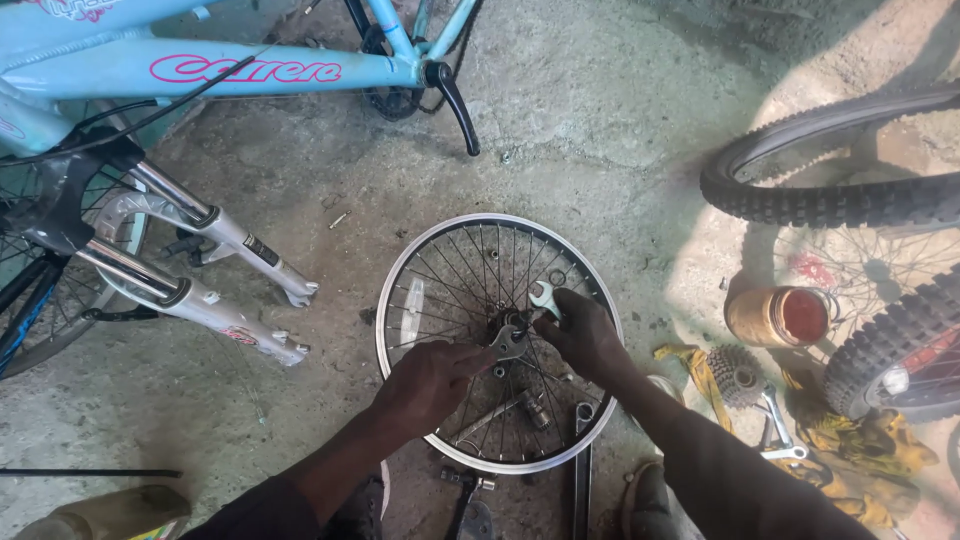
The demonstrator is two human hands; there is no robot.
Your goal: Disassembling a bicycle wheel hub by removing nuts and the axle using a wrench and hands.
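- Bare spoked wheel (400, 300), no tyre on it, lay flat on the concrete floor (600, 120), directly below the camera.
- Left hand (428, 385) was closed around the handle of a flat spanner (508, 343), whose head sat on the hub (512, 328) at the wheel's centre.
- Right hand (583, 335) was closed on a second spanner (545, 298); its open-ended head pointed up and left, just beside the hub. Whether that head was seated on a nut could not be told.
- Judgement: step in hand looked like work on the hub axle nuts, one spanner holding, the other turning. Loosening or tightening could not be told.
- Judgement: next move would call for counter-pressure between the two hands, both spanner heads squarely seated so neither slips off into the spokes.
- Loose metal parts and another tool lay under the spokes, in the lower half of the wheel; too small to identify.
- Light blue bicycle frame (250, 70) stood at upper left, its silver suspension fork (220, 285) without a wheel, dropouts near the floor.
- Right side: knobby tyre (830, 200) on a wheel, a round brown tin (775, 315), a sprocket cluster (735, 372) on a yellow rag (850, 440), all well apart from the hub.
- Black crank arm (455, 110) hung near the top of the view.
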